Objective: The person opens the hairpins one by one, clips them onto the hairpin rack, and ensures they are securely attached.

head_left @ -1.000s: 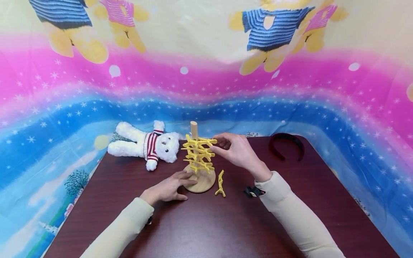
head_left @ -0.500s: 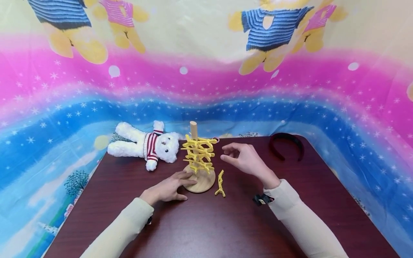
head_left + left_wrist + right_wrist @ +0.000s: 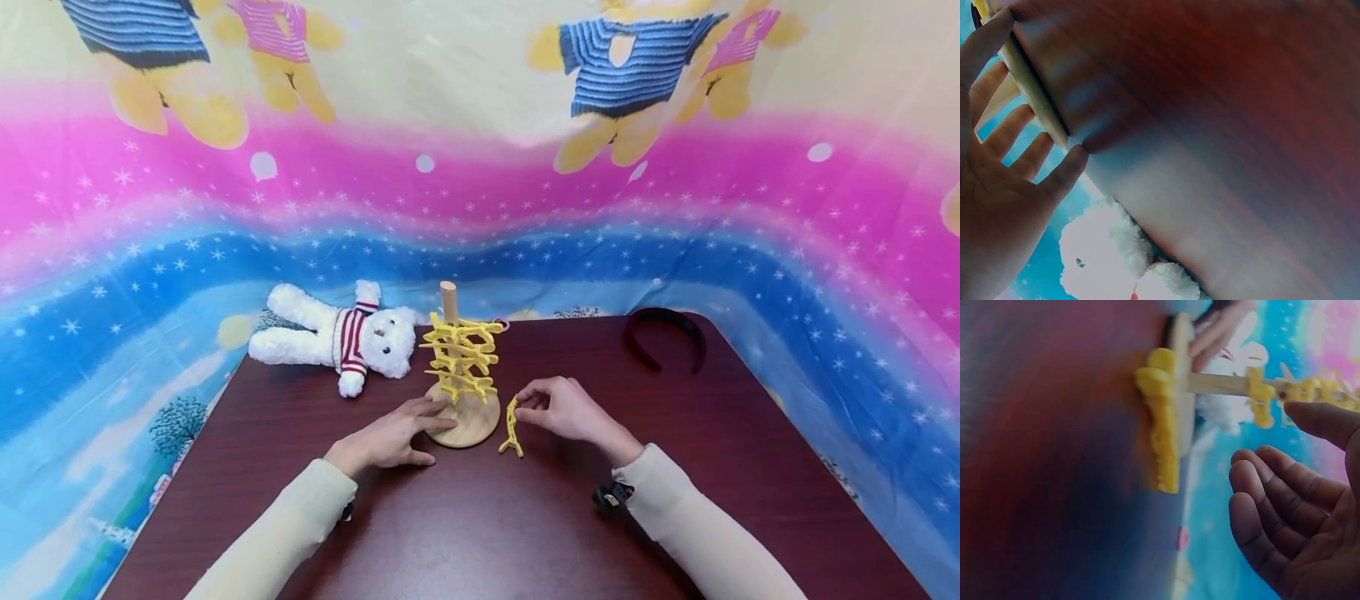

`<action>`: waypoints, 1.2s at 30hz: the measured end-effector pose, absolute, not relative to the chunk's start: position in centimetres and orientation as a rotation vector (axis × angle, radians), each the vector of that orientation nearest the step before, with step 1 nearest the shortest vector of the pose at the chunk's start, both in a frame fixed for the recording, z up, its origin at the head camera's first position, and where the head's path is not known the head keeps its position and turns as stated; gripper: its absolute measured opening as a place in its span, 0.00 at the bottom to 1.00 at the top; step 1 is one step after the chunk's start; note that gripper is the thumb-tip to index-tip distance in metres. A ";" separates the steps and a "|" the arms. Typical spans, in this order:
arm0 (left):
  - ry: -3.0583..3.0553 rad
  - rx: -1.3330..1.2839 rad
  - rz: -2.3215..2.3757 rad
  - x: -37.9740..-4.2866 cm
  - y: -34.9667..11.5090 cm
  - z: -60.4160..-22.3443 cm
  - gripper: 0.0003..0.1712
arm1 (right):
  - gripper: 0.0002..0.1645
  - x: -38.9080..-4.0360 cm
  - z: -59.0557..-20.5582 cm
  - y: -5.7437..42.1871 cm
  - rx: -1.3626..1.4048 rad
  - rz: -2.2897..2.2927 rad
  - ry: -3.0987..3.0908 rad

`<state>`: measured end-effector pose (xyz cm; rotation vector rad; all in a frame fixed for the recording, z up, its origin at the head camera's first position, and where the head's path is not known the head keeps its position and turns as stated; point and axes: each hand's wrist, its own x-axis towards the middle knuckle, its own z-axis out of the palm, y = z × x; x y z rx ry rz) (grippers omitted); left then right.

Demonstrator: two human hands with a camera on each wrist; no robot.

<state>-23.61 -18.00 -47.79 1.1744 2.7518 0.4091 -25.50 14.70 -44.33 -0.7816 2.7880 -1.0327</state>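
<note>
A wooden stand (image 3: 448, 304) with a round base (image 3: 480, 421) carries several yellow pieces (image 3: 465, 358) stacked around its upright post. My left hand (image 3: 386, 435) rests with extended fingers over the base's left edge; the left wrist view shows the fingertips spread along its rim. To the right of the base, a loose yellow piece (image 3: 512, 433) lies on the table, slender, with a notched edge and a forked end. My right hand (image 3: 566, 408) hovers close beside its far end. In the right wrist view, thumb and bent fingers stand apart with nothing between them.
A white plush bear (image 3: 352, 333) in a striped red and white top lies left of the stand. A dark red headband (image 3: 663, 329) lies at the table's back right. A small pinkish ring-like thing (image 3: 502, 324) sits behind the stand. A printed cloth (image 3: 480, 250) surrounds the table.
My right hand has left the upper yellow pieces on the stand, drawn back right, then come down beside the loose piece. My left hand has stayed on the base.
</note>
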 end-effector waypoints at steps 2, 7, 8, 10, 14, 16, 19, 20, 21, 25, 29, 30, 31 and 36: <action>2.751 1.172 0.407 -23.6 -18.0 -47.8 0.38 | 0.14 -25.4 -44.9 14.6 -0.784 -1.000 2.781; 2.751 1.169 0.402 -23.6 -18.0 -47.7 0.38 | 0.12 -25.1 -45.9 14.3 -0.791 -0.907 2.780; 2.750 1.168 0.402 -23.6 -18.0 -47.7 0.38 | 0.11 -25.0 -46.0 14.3 -0.788 -0.894 2.777; 2.750 1.168 0.400 -23.7 -18.0 -47.7 0.38 | 0.08 -24.9 -46.3 14.3 -0.779 -0.859 2.777; 2.751 1.172 0.402 -23.7 -17.9 -47.7 0.38 | 0.06 -24.5 -46.7 14.2 -0.752 -0.809 2.768; 2.752 1.174 0.400 -23.7 -17.9 -47.8 0.38 | 0.08 -24.4 -47.0 14.1 -0.748 -0.782 2.772; 2.755 1.176 0.396 -23.7 -18.0 -47.9 0.38 | 0.10 -24.4 -47.4 14.1 -0.747 -0.744 2.787; 2.755 1.175 0.395 -23.7 -18.0 -47.9 0.38 | 0.10 -24.5 -47.5 14.1 -0.748 -0.739 2.792; 2.755 1.174 0.393 -23.7 -18.0 -47.9 0.38 | 0.11 -24.5 -47.6 14.1 -0.744 -0.729 2.799; 2.755 1.168 0.397 -23.6 -18.0 -48.0 0.38 | 0.09 -25.0 -47.7 14.4 -0.699 -0.736 2.803; 2.749 1.157 0.411 -23.6 -18.0 -48.0 0.38 | 0.10 -25.5 -47.7 14.8 -0.647 -0.744 2.808; 2.748 1.155 0.412 -23.6 -18.0 -48.0 0.38 | 0.10 -25.6 -47.7 14.7 -0.642 -0.740 2.816; 2.748 1.153 0.412 -23.6 -18.0 -48.0 0.38 | 0.11 -25.6 -47.7 14.7 -0.638 -0.732 2.824; 2.747 1.154 0.406 -23.7 -18.0 -48.0 0.38 | 0.17 -25.2 -47.5 13.9 -0.619 -0.665 2.896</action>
